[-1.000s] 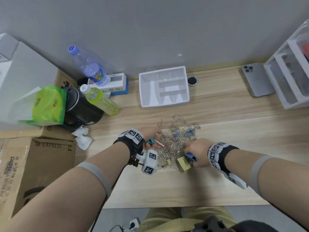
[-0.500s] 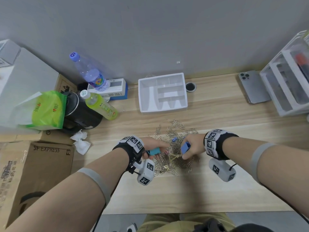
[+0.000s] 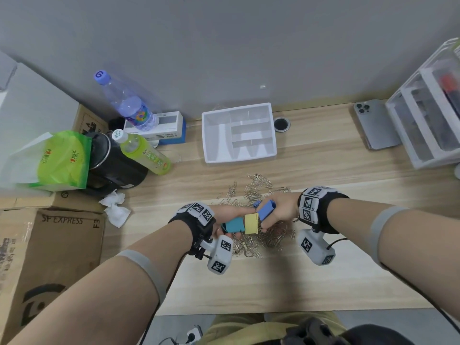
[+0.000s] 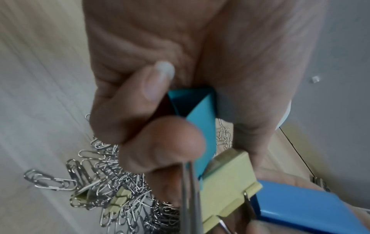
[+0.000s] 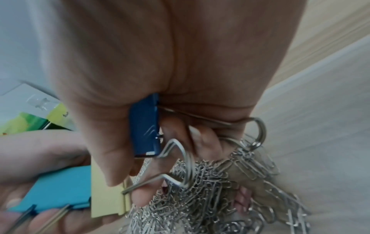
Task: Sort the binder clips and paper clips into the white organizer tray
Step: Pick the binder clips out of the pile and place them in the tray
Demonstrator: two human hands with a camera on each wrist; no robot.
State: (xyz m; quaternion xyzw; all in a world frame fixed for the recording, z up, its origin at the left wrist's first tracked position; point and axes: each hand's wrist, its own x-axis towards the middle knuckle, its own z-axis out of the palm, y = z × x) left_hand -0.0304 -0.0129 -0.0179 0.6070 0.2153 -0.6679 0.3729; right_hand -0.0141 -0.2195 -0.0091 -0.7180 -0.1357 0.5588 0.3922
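Your left hand (image 3: 224, 217) grips a teal binder clip (image 3: 233, 225) touching a yellow binder clip (image 3: 251, 223) at frame centre, while your right hand (image 3: 278, 210) clutches a blue binder clip (image 3: 266, 209). Both hover over the paper clips (image 3: 254, 188) heaped below the white organizer tray (image 3: 211, 143), upper centre on the wooden desk (image 3: 323, 170).

left hand (image 3: 224, 215): black wrist strap, white blocks with black square-code markers, white camera pod below, thin black cable | right hand (image 3: 278, 210): same strap, markers, pod, cable | forearms: bare, one grey band each | lap: olive-khaki trousers
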